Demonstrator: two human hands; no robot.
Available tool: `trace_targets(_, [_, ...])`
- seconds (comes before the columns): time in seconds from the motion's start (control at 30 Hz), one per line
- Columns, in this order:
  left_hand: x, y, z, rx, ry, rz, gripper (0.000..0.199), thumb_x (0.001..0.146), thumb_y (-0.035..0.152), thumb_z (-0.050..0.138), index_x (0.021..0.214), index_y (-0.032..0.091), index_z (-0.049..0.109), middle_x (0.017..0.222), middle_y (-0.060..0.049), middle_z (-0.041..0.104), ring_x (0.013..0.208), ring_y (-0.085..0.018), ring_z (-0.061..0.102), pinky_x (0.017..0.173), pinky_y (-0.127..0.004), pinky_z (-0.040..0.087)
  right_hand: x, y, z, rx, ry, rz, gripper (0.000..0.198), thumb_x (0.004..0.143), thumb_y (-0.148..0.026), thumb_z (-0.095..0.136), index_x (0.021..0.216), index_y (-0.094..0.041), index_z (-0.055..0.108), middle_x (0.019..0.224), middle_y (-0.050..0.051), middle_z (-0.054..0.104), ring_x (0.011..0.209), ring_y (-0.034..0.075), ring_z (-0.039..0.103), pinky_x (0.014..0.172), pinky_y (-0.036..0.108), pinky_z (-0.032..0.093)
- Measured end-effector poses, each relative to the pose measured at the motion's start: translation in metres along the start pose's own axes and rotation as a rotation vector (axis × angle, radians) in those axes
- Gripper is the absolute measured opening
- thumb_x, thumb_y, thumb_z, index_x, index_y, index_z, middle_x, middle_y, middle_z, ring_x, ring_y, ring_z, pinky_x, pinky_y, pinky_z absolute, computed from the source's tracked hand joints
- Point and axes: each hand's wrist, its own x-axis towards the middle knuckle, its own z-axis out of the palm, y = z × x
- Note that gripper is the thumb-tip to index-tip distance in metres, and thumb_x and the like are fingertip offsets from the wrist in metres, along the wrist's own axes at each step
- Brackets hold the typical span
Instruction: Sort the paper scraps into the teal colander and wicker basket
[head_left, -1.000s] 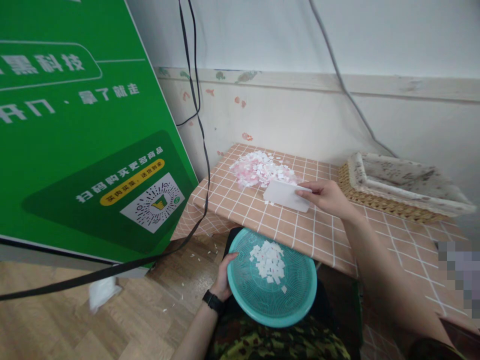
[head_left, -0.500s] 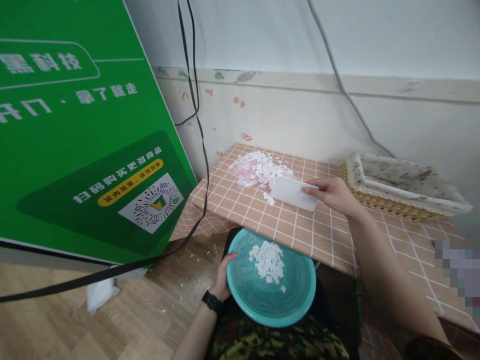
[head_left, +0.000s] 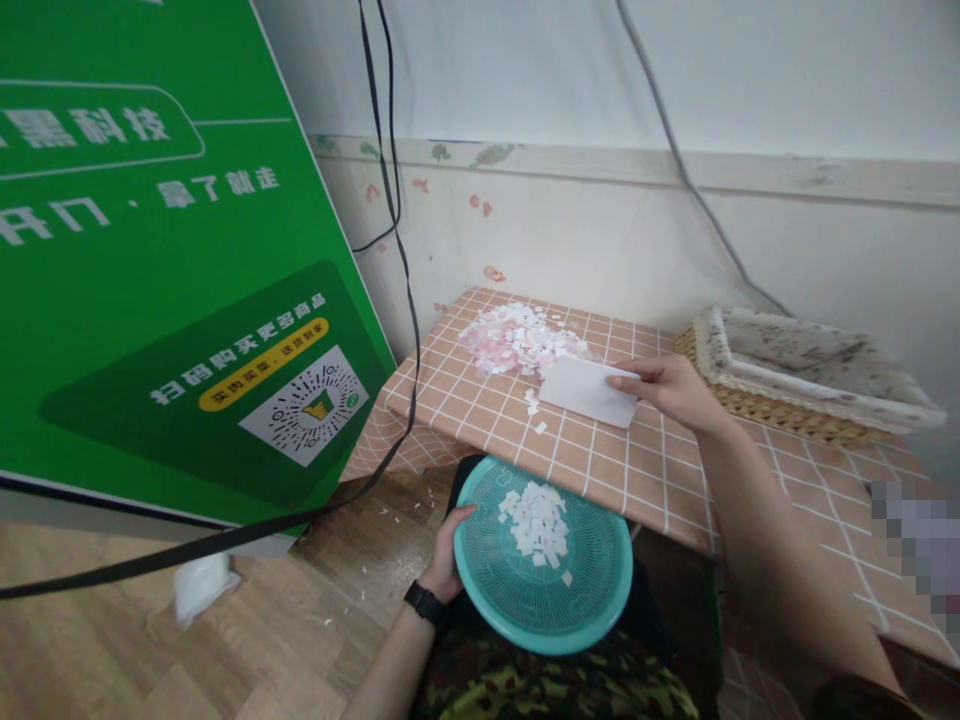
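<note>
My left hand (head_left: pixel 448 555) grips the left rim of a round teal plastic basket (head_left: pixel 544 640) in front of my lap, just under the table edge. A small heap of white paper pieces (head_left: pixel 538 522) lies inside it. Between the thumb and fingers of my right hand (head_left: pixel 667 388) is a flat white card (head_left: pixel 585 388), held low over the tabletop. Its left end is beside a pile of white and pink paper scraps (head_left: pixel 517 340). Several loose scraps (head_left: pixel 534 405) lie off the card's left edge, toward the basket.
A lined wicker basket (head_left: pixel 795 400) stands at the table's right. The checked tablecloth (head_left: pixel 480 420) hangs over the table edge. A green panel (head_left: pixel 165 300) rises at the left, with a black cable (head_left: pixel 409 330) hanging before it. A white bag (head_left: pixel 204 588) lies on the floor.
The card has shifted slightly toward me. A loose scrap near its left end has slid closer to the table edge. My left hand and the teal basket have stayed put.
</note>
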Motion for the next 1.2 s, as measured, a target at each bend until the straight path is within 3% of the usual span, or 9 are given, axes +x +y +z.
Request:
trace_targets(0.17, [-0.0015,0.0007,0.0020,0.002,0.025,-0.004,0.020,0.075,0.030,0.063,0.078,0.012,0.070,0.072,-0.007,0.073,0.064,-0.019,0.066,0.070,-0.031,0.052,0.0001,0.0001,0.0018,-0.005,-0.052,-0.022,0.034,0.073,-0.046,0.064,0.092,-0.019,0.073,0.084,0.005,0.071,0.068,0.019,0.062,0.056,0.028,0.047])
trace_targets(0.37, [-0.0032,0.0016,0.0050,0.003,0.027,0.006,0.018,0.075,0.029,0.062,0.077,0.012,0.069,0.070,-0.007,0.072,0.065,-0.020,0.066,0.072,-0.033,0.052,0.0016,0.0018,0.0063,-0.006,-0.022,-0.014,0.038,0.074,-0.048,0.062,0.095,-0.018,0.072,0.083,0.005,0.071,0.065,0.018,0.062,0.052,0.027,0.047])
trace_targets(0.57, [-0.0024,0.0014,0.0031,0.009,0.003,-0.009,0.022,0.075,0.031,0.062,0.081,0.011,0.069,0.077,-0.009,0.073,0.069,-0.021,0.067,0.074,-0.034,0.052,0.0025,0.0009,0.0088,-0.084,0.050,-0.054,0.039,0.077,-0.048,0.058,0.098,-0.018,0.072,0.091,0.006,0.071,0.074,0.021,0.064,0.061,0.030,0.050])
trace_targets(0.77, [-0.0036,0.0017,0.0044,0.027,0.029,-0.001,0.022,0.075,0.031,0.062,0.081,0.011,0.069,0.077,-0.009,0.073,0.068,-0.022,0.067,0.073,-0.034,0.052,0.0008,-0.0013,0.0096,-0.068,-0.016,-0.070,0.036,0.076,-0.048,0.060,0.095,-0.020,0.073,0.087,0.004,0.072,0.072,0.020,0.064,0.059,0.029,0.050])
trace_targets(1.2, [-0.0061,0.0029,0.0073,0.014,0.068,0.037,0.017,0.071,0.028,0.065,0.076,0.012,0.068,0.068,-0.005,0.071,0.063,-0.019,0.065,0.070,-0.032,0.052,0.0009,0.0029,0.0053,-0.120,0.018,-0.071,0.036,0.077,-0.047,0.058,0.097,-0.020,0.072,0.091,0.005,0.072,0.075,0.021,0.064,0.062,0.031,0.050])
